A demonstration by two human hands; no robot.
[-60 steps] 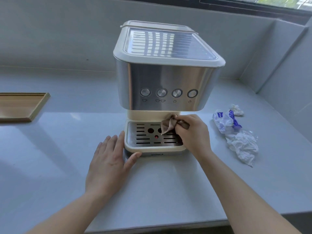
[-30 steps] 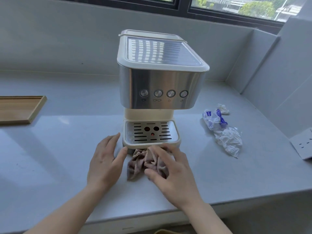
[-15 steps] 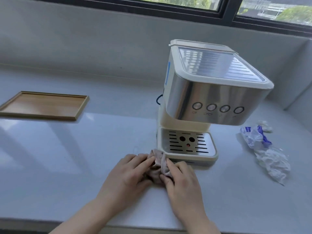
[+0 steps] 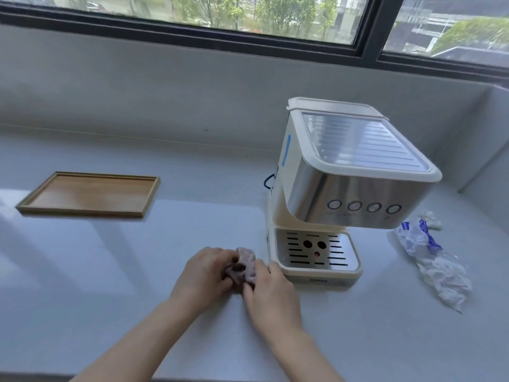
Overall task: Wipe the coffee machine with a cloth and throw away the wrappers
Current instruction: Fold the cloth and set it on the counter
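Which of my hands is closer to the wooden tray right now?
Your left hand. It sits on the counter to the right of the wooden tray, nearer you. Your right hand is farther right, by the coffee machine. Both grip the cloth.

cloth (image 4: 245,267): mostly hidden between hands | forearms: cut off by bottom edge

On the bench (image 4: 82,271), the tray (image 4: 88,194) lies at left, the coffee machine (image 4: 347,188) right of centre, wrappers (image 4: 432,257) at far right, cloth (image 4: 243,267) just left of the machine's base.
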